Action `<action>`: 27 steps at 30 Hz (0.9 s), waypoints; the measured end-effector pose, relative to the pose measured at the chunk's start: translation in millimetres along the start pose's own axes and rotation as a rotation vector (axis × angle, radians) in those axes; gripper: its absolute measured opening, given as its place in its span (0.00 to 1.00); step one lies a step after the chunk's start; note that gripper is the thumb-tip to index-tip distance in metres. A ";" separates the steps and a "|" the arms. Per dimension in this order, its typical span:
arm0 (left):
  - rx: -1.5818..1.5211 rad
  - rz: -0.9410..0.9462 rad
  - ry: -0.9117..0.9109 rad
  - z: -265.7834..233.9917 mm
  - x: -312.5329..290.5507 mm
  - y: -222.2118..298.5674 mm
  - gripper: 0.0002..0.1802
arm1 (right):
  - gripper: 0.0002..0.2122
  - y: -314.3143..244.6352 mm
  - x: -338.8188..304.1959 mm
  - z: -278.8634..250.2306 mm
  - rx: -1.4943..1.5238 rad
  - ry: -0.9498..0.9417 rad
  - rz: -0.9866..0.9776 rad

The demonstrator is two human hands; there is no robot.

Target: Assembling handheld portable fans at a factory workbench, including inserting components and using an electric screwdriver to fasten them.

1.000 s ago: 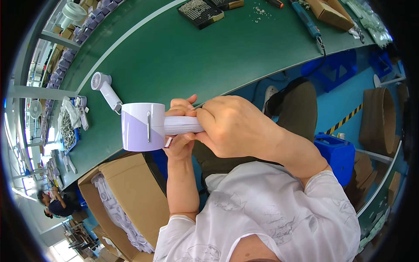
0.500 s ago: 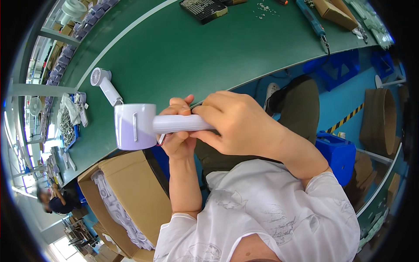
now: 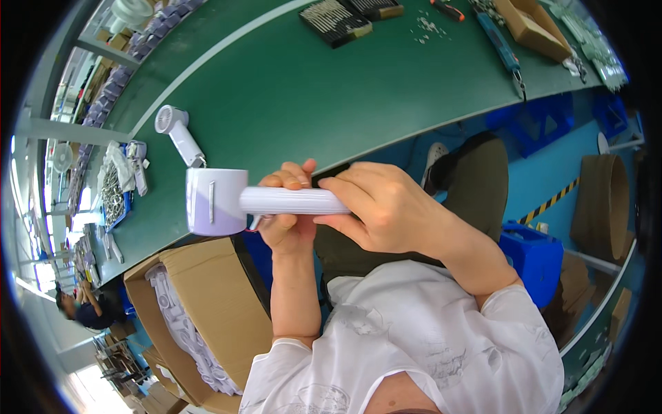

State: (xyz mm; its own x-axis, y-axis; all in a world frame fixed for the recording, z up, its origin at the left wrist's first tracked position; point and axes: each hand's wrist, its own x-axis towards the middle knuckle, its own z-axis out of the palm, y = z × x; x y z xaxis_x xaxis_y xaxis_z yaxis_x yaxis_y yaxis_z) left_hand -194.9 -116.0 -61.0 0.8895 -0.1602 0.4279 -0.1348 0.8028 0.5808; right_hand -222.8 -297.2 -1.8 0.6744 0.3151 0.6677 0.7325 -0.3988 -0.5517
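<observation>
Both my hands hold a white and lavender handheld fan [image 3: 217, 201] level in front of me, its round head to the left and its ribbed handle to the right. My left hand [image 3: 289, 231] is closed round the handle near the head, fingers on the far side and thumb side below. With fingertips and thumb, my right hand [image 3: 389, 210] pinches the handle's right end. A bit of red wire shows below the joint of head and handle. A second handheld fan [image 3: 181, 134] lies on the green table beyond, its grille showing.
The green table [image 3: 276, 103] carries bit-filled black trays [image 3: 336, 22], small loose parts [image 3: 429, 29], a teal electric screwdriver [image 3: 498, 43] and a blue parts tray [image 3: 117, 207]. By my left arm stands a carton [image 3: 221, 297] of white-lavender parts. A blue container [image 3: 531, 259] is at right.
The view has shifted slightly, so the table things sit lower and further right. My right hand has moved a little right along the handle, and the handle's ribbed side shows more.
</observation>
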 end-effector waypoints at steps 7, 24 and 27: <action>0.007 -0.005 0.022 -5.5 -5.2 -4.6 0.24 | 0.16 -4.6 -5.8 0.5 -0.045 -0.016 0.053; -0.001 -0.097 -0.014 1.8 -4.1 -8.1 0.23 | 0.16 -20.6 -2.7 -11.4 -0.112 -0.072 0.060; 0.028 -0.131 0.013 5.2 -3.8 -4.6 0.22 | 0.14 -20.9 -3.2 -11.6 -0.092 -0.058 0.044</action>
State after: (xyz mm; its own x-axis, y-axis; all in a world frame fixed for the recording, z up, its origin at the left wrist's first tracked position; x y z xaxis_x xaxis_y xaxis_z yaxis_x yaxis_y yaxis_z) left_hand -200.0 -122.1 -61.8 0.9060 -0.2549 0.3380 -0.0292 0.7590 0.6505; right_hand -241.4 -299.9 13.4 0.7119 0.3435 0.6125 0.6922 -0.4902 -0.5296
